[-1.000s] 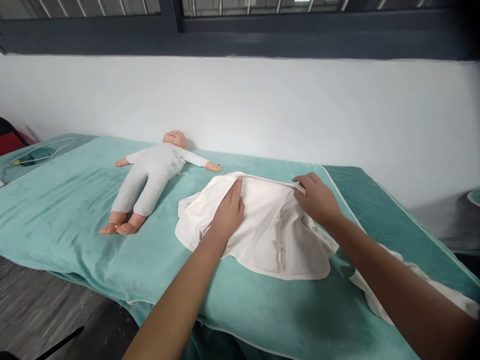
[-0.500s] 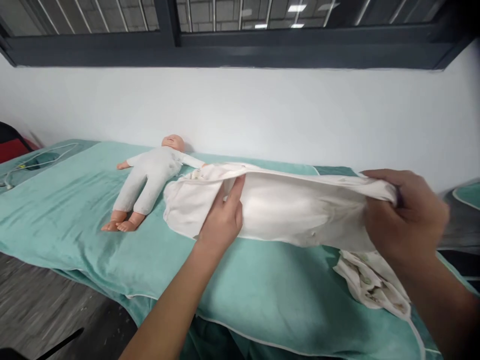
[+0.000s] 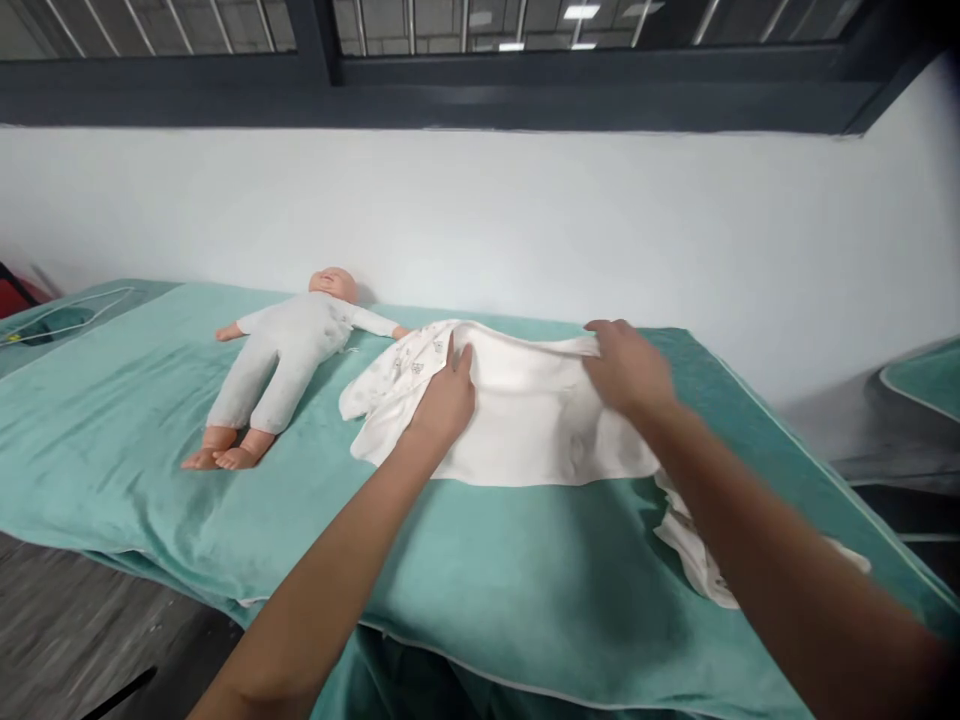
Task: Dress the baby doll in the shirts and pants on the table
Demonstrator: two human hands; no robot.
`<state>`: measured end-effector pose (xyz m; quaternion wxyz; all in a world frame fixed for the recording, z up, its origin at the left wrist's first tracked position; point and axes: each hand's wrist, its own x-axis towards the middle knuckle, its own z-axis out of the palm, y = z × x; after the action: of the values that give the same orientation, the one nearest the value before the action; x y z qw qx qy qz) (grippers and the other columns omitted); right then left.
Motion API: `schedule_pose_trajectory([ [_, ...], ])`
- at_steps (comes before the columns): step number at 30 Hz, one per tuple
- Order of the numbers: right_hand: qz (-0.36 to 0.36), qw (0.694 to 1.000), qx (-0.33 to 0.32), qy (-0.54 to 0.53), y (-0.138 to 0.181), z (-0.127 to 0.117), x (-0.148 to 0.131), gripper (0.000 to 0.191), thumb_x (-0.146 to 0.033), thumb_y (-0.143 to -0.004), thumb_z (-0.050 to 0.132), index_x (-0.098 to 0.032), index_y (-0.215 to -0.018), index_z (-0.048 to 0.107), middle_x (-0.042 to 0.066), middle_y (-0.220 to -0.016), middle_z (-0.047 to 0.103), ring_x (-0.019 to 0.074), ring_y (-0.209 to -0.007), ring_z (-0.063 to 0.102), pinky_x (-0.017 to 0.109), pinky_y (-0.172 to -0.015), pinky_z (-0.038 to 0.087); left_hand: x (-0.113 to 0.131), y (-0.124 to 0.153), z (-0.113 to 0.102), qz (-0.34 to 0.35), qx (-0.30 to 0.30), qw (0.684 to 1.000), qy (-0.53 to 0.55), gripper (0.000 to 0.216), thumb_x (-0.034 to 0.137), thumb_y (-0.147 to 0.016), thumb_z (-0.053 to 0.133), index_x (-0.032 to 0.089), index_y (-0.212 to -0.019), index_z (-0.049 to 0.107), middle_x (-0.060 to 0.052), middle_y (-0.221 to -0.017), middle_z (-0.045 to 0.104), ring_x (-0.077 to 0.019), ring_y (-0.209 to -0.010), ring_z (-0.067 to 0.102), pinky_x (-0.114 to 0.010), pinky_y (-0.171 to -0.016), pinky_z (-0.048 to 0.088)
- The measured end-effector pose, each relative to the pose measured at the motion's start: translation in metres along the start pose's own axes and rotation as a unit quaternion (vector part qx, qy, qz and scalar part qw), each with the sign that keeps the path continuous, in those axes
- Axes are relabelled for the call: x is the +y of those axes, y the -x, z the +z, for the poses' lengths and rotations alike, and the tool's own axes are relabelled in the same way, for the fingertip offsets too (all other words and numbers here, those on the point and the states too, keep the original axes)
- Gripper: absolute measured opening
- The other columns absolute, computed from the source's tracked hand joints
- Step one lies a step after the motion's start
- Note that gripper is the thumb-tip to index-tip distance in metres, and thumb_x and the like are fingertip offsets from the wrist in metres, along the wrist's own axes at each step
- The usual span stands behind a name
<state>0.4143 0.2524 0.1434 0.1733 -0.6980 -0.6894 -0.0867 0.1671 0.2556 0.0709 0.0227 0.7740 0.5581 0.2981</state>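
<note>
Spanning left hand [image 3: 444, 405] to right hand [image 3: 630, 375]: garment [image 3: 525, 415].

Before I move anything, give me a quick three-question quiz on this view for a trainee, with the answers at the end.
1. Which thing do the left hand and right hand both touch?
A) the window frame
B) the white baby top
C) the wall

2. True or false: the baby doll lies on its back with its feet bare.

3. Fill in the blank: in this view, the crumpled white cloth is partly hidden by the person's ____.

Key: 1. B; 2. true; 3. right forearm.
</note>
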Motion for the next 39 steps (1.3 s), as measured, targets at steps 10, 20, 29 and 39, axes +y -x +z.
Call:
schedule_pose_trajectory([
  [10, 0.007, 0.993, -0.11, -0.045, 0.017, 0.122, -0.071, 0.045, -0.035, -0.098, 0.041, -0.003, -0.128, 0.054, 0.025, -0.132, 0.057, 0.0362, -0.126, 0.049, 0.048, -0.109, 0.035, -0.027, -0.01, 0.04, -0.083, -0.148, 0.985, -0.029, 0.041, 0.029, -0.099, 0.035, 0.007, -0.123, 0.06, -0.023, -0.117, 0.07, -0.031, -0.113, 0.067, -0.042, -0.101, 0.049],
  [20, 0.11, 0.991, -0.016, -0.081, 0.01, 0.129, -0.066, 0.073, -0.041, -0.093, 0.042, -0.003, -0.153, 0.022, 0.028, -0.149, 0.037, 0.0463, -0.133, 0.04, 0.058, -0.11, 0.032, -0.04, -0.035, 0.039, -0.087, -0.13, 0.987, -0.027, 0.059, 0.032, -0.1, 0.034, 0.013, -0.155, 0.031, -0.022, -0.141, 0.058, -0.034, -0.127, 0.059, -0.047, -0.106, 0.045],
  [29, 0.135, 0.98, -0.101, -0.102, -0.014, 0.141, -0.054, 0.076, -0.046, -0.097, 0.035, 0.0, -0.155, 0.02, 0.029, -0.159, 0.026, 0.045, -0.144, 0.031, 0.058, -0.117, 0.026, -0.049, -0.051, 0.06, -0.131, -0.129, 0.983, -0.006, 0.054, 0.037, -0.101, 0.032, 0.015, -0.149, 0.042, -0.022, -0.126, 0.068, -0.0331, -0.119, 0.065, -0.047, -0.103, 0.047],
  [39, 0.106, 0.983, -0.104, -0.111, -0.027, 0.16, -0.026, 0.074, -0.049, -0.098, 0.033, -0.002, -0.154, 0.024, 0.026, -0.16, 0.029, 0.0388, -0.149, 0.029, 0.054, -0.12, 0.026, -0.05, -0.053, 0.062, -0.105, -0.139, 0.984, -0.034, 0.055, 0.039, -0.103, 0.024, 0.014, -0.148, 0.043, -0.02, -0.132, 0.066, -0.0326, -0.129, 0.058, -0.051, -0.112, 0.039],
])
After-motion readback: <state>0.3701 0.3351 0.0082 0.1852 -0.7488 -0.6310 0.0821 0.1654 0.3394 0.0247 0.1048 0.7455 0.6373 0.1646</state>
